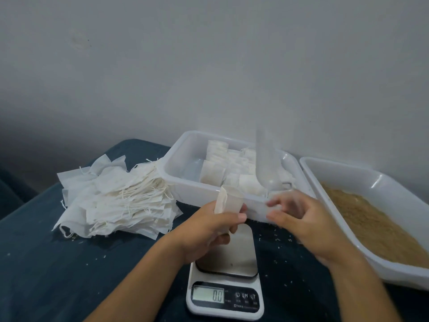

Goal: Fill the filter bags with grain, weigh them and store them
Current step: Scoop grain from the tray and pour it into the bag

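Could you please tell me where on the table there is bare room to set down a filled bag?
Bare cloth lies left of the scale, in front of the empty bag pile. Crowded: both hands above the scale, storage tub behind, grain tray right.

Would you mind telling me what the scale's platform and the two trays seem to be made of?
The scale platform looks like brushed stainless steel: grey with a dull sheen. The storage tray and grain tray look like translucent white plastic, glossy, with rounded moulded rims.

left hand: bare, no sleeve | right hand: bare, no sleeve
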Demonstrator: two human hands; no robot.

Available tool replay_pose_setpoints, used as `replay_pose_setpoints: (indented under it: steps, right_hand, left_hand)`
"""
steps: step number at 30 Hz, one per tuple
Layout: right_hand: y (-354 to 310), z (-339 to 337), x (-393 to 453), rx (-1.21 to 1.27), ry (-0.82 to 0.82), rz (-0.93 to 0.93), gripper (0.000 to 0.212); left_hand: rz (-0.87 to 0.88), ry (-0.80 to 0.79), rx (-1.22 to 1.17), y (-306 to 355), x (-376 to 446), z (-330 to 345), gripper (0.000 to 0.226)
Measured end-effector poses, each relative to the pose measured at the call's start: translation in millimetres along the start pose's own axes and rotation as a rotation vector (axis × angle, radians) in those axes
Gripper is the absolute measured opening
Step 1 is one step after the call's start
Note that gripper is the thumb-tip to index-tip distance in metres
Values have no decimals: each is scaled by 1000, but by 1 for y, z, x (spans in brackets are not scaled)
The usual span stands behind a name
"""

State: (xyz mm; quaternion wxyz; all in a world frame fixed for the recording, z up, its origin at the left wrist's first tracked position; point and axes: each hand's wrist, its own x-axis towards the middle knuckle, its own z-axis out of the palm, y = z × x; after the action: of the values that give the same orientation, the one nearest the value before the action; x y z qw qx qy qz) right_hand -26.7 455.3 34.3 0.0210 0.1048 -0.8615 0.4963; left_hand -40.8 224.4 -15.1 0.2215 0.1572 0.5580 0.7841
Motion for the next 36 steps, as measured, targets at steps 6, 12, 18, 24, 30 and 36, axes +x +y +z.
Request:
replay_pose_setpoints:
  steps: [6, 12, 18, 24, 30, 36]
  right_hand:
    - [-13, 35, 3, 354, -187, -151, 11]
    - [0, 40, -3, 443, -30, -159, 31]
    - [7, 34, -2, 286, 264, -193, 39]
    - [12, 32, -2, 281, 304, -251, 32]
    - [14, 30, -4, 347, 284, -209, 31]
    - [22, 36, -2, 222, 343, -175, 30]
  left_hand:
    - [-72, -259, -99, -4, -7, 8, 23]
    - [-91, -313, -99, -6, -8, 16, 54]
    - [-44, -206, -36, -9, -1, 15, 52]
    - [2, -13, 27, -16, 6, 16, 30]
    - [38, 54, 44, -17, 7, 13, 39]
    - [75, 55, 50, -16, 7, 14, 36]
